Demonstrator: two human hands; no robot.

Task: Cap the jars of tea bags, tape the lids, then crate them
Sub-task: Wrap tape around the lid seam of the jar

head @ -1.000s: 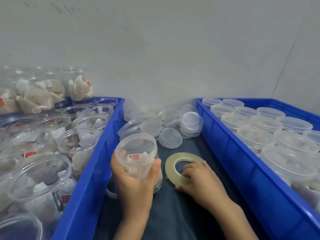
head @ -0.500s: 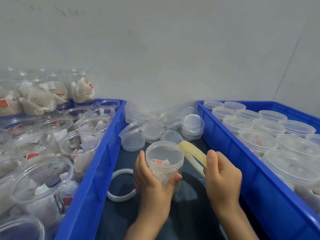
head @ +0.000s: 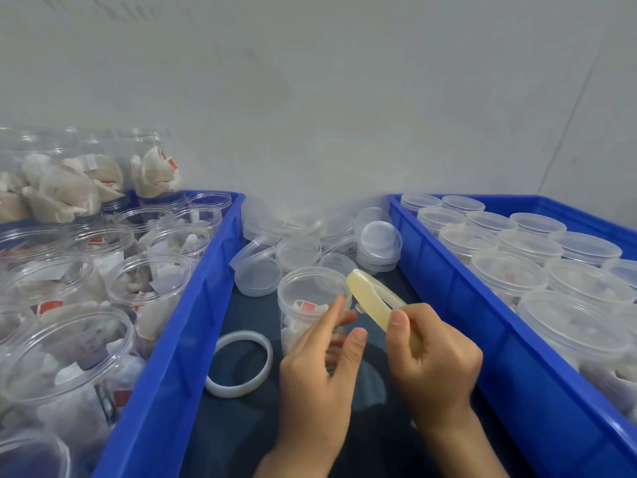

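Observation:
A clear jar of tea bags (head: 305, 305) with its lid on stands on the dark surface between the two crates. My left hand (head: 320, 370) is at the jar's near right side. Its index finger lies straight against the jar wall and its thumb points up toward the tape. My right hand (head: 436, 360) grips a yellowish roll of clear tape (head: 374, 296), held on edge right beside the jar's lid. I cannot make out a loose tape end.
The blue crate on the left (head: 193, 326) holds several open jars of tea bags. The blue crate on the right (head: 482, 332) holds several capped jars. Loose clear lids (head: 300, 250) are piled at the back by the wall. An empty white tape core (head: 239, 363) lies left of my hands.
My right hand has lifted the tape roll off the surface and brought it up beside the jar. My left hand has loosened its grip round the jar and shifted to its right side.

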